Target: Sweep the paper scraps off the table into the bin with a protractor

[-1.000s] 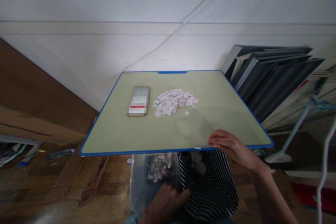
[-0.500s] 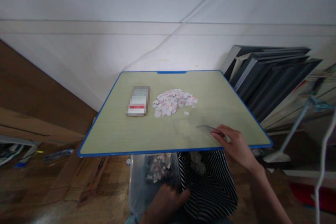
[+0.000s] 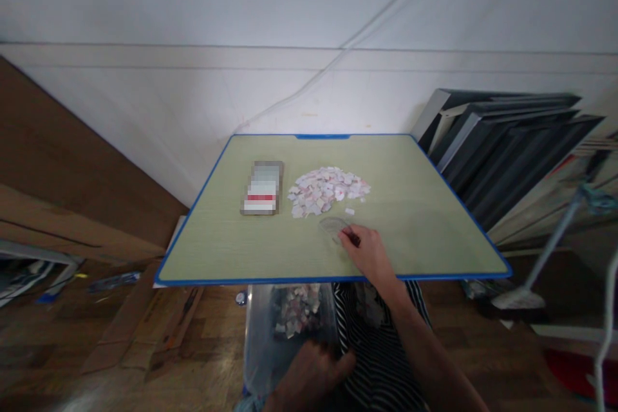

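My right hand (image 3: 367,250) is closed in a pinch on a clear, half-round plastic piece (image 3: 331,225) that looks like a protractor. It is low over the front of a pale green table (image 3: 207,248) with a blue rim. Just beyond lies a heap of small whitish-pink paper scraps (image 3: 328,188), with one loose scrap (image 3: 349,211) at its near side. Below the table edge, my left hand (image 3: 313,370) is dim, its fingers curled and thumb out, at the near right of a clear plastic bin (image 3: 258,347). Whether it grips anything is hidden.
A phone-like device (image 3: 263,190), pixelated, lies left of the heap. More scraps (image 3: 299,309) are in the bin. Striped black-and-white cloth (image 3: 381,360) is beside it. Dark flat panels (image 3: 506,148) lean at right, near a broom-like tool (image 3: 521,296). Cardboard (image 3: 140,322) lies on the floor at left.
My right hand has moved left and slightly away from me with the clear plastic piece, nearer the heap. My left hand stays by the bin. The whole view has shifted slightly.
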A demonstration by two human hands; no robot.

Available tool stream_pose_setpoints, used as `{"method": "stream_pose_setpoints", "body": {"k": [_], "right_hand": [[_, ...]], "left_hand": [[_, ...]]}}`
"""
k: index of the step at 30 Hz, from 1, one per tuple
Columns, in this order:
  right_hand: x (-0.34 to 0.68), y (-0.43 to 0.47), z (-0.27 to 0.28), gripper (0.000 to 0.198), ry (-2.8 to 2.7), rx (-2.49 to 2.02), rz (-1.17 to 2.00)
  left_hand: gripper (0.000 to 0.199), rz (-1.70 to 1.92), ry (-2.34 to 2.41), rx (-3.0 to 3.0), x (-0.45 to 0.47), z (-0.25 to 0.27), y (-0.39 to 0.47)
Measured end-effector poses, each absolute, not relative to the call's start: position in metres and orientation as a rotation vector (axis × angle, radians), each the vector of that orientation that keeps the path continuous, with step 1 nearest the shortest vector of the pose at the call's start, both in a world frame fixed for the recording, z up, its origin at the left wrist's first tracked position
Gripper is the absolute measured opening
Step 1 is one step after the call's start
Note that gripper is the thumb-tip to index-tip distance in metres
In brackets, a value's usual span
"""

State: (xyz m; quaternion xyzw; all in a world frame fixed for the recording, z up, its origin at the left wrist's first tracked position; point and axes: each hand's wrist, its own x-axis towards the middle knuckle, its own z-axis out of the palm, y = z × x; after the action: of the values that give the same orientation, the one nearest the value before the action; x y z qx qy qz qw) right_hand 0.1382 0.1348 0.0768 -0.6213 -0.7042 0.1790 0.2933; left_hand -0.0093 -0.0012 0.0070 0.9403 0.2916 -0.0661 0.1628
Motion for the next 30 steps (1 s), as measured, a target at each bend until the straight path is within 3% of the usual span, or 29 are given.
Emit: {"method": "stream_pose_setpoints", "body": {"k": [8, 15, 24, 30], "right_hand": [[0.094, 0.130, 0.083, 0.018, -2.122, -1.474, 0.597], [0.103, 0.160, 0.093, 0.014, -2.255, -1.349, 0.637], [0.085, 0.147, 0.100, 0.013, -2.460, -1.183, 0.756], [0.092, 0.135, 0.103, 0.015, -2.489, -1.195, 0.809]], "left_hand": [[0.022, -0.188, 0.850, 2.715, -0.009, 0.000, -0.003], [0.038, -0.114, 0.851, 2.749, -0.010, 0.000, -0.002], [0.021, -0.111, 0.851, 2.748, -0.010, -0.003, -0.003], [0.023, -0.078, 0.851, 2.727, -0.010, -0.001, -0.001]]}}
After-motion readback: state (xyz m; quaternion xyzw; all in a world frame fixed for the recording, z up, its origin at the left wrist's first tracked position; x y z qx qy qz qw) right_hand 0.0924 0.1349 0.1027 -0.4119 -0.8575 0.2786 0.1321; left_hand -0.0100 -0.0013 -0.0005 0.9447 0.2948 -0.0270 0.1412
